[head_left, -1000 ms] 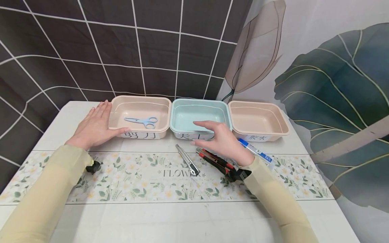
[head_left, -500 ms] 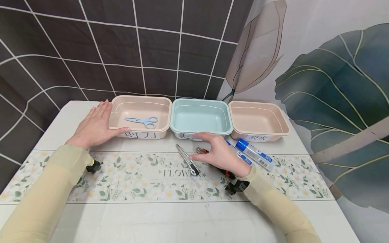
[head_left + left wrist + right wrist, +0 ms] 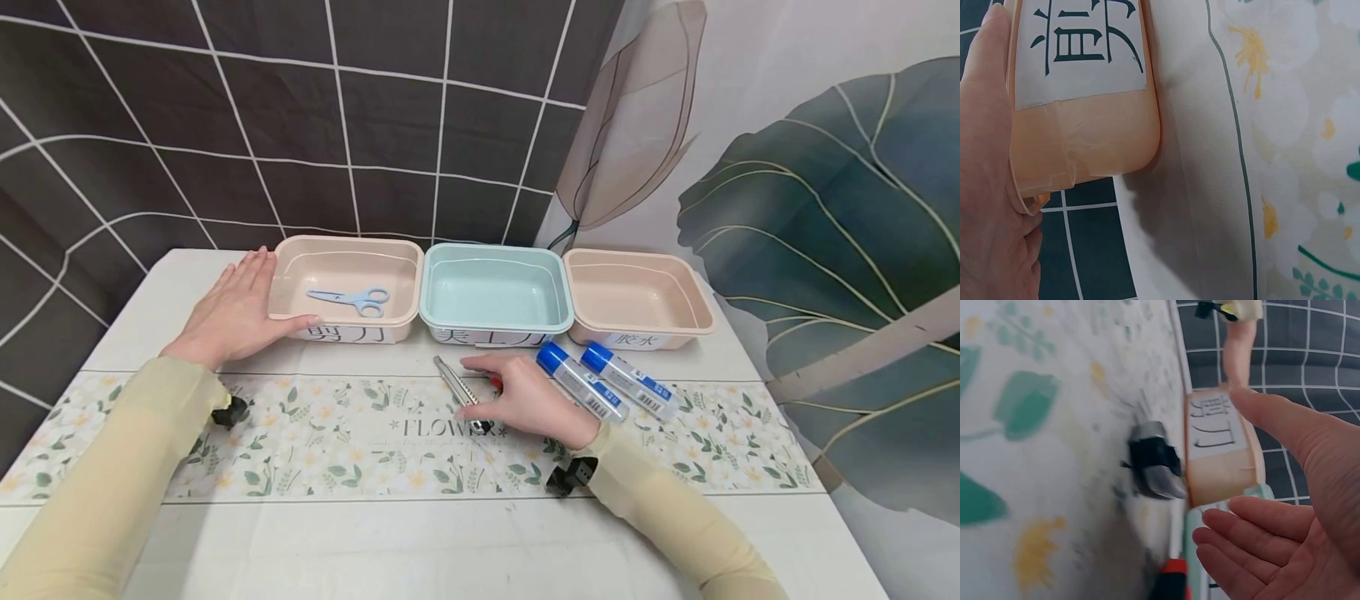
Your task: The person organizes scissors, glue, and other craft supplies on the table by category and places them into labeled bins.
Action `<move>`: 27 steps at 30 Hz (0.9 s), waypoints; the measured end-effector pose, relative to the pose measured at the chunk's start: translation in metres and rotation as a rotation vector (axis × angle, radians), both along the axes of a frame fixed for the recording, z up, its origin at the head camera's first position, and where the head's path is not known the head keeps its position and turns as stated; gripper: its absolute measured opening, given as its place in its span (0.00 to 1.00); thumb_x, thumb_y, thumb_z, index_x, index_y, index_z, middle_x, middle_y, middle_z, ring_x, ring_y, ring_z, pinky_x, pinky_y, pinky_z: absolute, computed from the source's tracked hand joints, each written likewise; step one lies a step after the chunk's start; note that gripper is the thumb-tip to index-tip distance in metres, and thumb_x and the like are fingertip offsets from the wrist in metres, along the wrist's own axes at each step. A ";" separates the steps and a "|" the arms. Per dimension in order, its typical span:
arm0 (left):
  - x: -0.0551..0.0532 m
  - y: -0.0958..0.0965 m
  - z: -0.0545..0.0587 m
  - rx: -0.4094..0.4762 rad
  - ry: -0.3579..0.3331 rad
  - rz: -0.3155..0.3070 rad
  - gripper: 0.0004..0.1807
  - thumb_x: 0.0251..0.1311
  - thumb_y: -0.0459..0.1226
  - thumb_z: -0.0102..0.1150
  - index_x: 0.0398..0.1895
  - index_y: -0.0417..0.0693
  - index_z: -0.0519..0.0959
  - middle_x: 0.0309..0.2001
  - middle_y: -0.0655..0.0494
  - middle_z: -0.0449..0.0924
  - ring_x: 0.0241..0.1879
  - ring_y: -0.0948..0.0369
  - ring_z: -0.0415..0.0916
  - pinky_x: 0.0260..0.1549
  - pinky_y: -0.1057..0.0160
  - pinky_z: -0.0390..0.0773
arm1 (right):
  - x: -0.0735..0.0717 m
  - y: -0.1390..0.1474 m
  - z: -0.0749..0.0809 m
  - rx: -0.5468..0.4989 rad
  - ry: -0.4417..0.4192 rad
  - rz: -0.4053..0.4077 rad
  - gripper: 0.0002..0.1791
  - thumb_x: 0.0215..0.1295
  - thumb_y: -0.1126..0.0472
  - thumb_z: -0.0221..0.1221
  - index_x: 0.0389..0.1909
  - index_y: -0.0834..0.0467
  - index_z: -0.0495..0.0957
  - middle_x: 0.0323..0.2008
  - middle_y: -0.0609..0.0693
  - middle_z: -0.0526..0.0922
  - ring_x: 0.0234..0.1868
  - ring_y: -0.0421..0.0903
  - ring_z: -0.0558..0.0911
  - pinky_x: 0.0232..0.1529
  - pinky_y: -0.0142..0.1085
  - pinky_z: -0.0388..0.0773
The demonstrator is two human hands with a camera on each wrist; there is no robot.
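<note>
My left hand [image 3: 232,308] rests on the left rim of the left pink bin [image 3: 405,325], fingers straight, thumb along its front edge. Blue scissors [image 3: 352,298] lie inside that bin. My right hand [image 3: 528,398], its fingers spread from the thumb and holding nothing, hovers over the utility knives. Just by its fingertips lies a silver utility knife [image 3: 452,382], partly covered by the hand. Under the hand is a red and black utility knife [image 3: 1172,578], mostly hidden in the head view. Two blue-capped clear tubes, a nearer tube [image 3: 581,383] and a farther tube [image 3: 628,382], lie right of that hand.
A light blue bin [image 3: 495,287] stands in the middle of the row, and another pink bin [image 3: 637,287] on the right. All three bear paper labels. A flower-patterned strip [image 3: 322,442] crosses the white table; a dark tiled backdrop [image 3: 390,125] hangs behind.
My right hand has moved down and left, from over the blue bin's front edge to over the knives. The two tubes have come into fuller view. The left hand stays in place.
</note>
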State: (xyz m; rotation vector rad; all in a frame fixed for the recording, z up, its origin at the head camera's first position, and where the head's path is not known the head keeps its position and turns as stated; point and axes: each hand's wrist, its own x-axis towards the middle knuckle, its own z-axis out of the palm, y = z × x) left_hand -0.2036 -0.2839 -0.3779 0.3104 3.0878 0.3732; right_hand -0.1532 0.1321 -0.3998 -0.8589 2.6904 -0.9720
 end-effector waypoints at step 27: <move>0.000 0.001 0.000 0.001 0.009 0.004 0.68 0.59 0.72 0.54 0.79 0.27 0.38 0.79 0.30 0.36 0.78 0.38 0.35 0.76 0.45 0.32 | 0.006 -0.007 -0.016 0.012 -0.013 0.026 0.35 0.52 0.54 0.79 0.62 0.58 0.81 0.39 0.44 0.82 0.37 0.40 0.77 0.41 0.33 0.78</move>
